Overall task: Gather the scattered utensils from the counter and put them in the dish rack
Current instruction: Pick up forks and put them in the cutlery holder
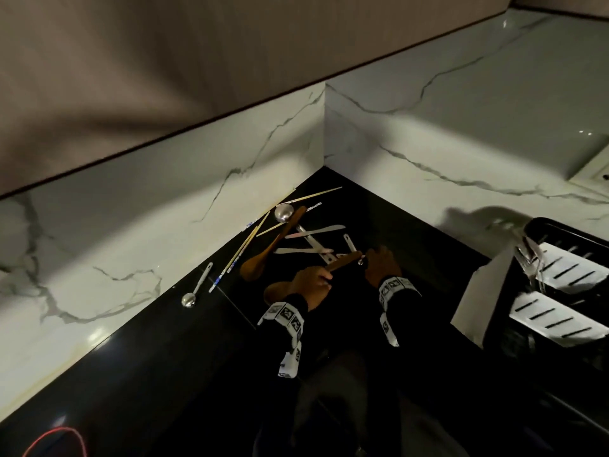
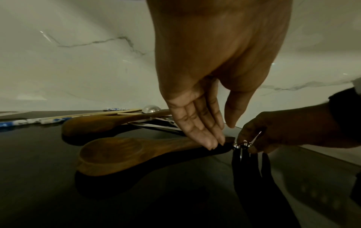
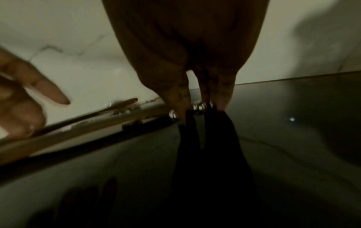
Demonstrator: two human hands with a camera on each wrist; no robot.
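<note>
A wooden spoon (image 1: 344, 262) (image 2: 121, 154) lies on the black counter (image 1: 164, 374). My left hand (image 1: 313, 280) (image 2: 220, 134) rests straight fingertips on its handle, thumb held apart. Just right of the handle's end, my right hand (image 1: 379, 262) (image 3: 201, 101) pinches a small shiny metal utensil (image 2: 241, 145) (image 3: 200, 106) against the counter; most of the utensil is hidden by the fingers. The black dish rack (image 1: 560, 232) stands at the right with metal cutlery (image 1: 527, 255) in it.
Toward the corner lie a second wooden spoon (image 1: 273, 245), a metal ladle (image 1: 284, 212), chopsticks (image 1: 316, 194), pale knives (image 1: 313, 232) and a metal measuring spoon (image 1: 196, 288). Marble walls close the back. A red cable (image 1: 56, 440) loops at bottom left.
</note>
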